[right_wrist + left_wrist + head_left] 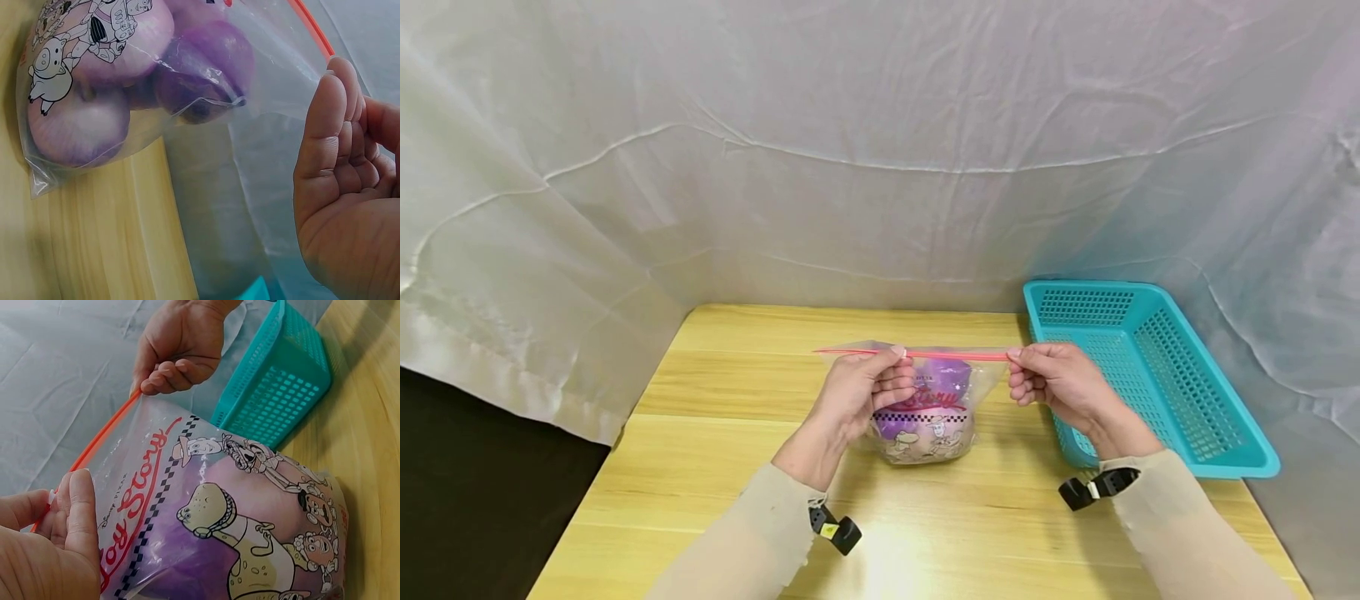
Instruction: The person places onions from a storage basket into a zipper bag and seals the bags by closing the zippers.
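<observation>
A clear slider zip bag (936,421) with cartoon print and a red-orange zip strip (962,357) stands on the table. Through its plastic show several purple onions (81,128). My left hand (853,396) pinches the small pale slider (51,497) on the strip, left of the bag's middle. The strip's right end is held between thumb and finger of my right hand (1063,383), so the strip is stretched straight between both hands. In the left wrist view the bag's printed front faces the camera.
A turquoise plastic basket (1157,383) sits at the right of the wooden table (730,467), just beyond my right hand. Pale cloth (880,217) hangs behind and at both sides. The table's left edge borders a dark area.
</observation>
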### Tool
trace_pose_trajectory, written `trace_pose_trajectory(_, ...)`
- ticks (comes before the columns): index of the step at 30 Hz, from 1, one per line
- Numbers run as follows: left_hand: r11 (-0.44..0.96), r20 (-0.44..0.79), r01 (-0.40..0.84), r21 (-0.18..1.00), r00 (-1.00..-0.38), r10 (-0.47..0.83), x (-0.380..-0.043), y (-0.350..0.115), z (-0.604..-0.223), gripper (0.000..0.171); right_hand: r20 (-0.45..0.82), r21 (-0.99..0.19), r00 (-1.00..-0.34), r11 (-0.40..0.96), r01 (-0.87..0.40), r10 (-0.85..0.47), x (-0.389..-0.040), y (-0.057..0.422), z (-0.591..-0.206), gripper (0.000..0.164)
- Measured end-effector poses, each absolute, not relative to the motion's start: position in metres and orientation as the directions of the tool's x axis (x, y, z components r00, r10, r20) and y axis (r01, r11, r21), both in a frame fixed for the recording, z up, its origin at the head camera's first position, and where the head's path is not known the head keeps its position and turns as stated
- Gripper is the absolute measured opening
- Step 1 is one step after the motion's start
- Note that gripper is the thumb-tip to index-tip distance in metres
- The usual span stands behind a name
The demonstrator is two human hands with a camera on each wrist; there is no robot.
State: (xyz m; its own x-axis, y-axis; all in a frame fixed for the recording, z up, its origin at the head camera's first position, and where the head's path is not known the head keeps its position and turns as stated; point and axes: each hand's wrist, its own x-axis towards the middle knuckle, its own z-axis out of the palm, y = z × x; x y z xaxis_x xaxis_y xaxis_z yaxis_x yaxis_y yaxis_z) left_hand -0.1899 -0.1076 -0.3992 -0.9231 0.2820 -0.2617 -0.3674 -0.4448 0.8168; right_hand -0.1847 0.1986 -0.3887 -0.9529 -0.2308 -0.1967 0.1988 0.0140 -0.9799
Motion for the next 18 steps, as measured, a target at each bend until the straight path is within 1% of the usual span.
trace_pose_trajectory(18,-0.455,-0.257,-0.36,0.815,-0.927,0.273,-0.19,-0.126,-0.395,0.013,-0.182,-0.982,-0.959,-0.002,0.187,-0.219,-0.183,0.203,-0.388,0.025)
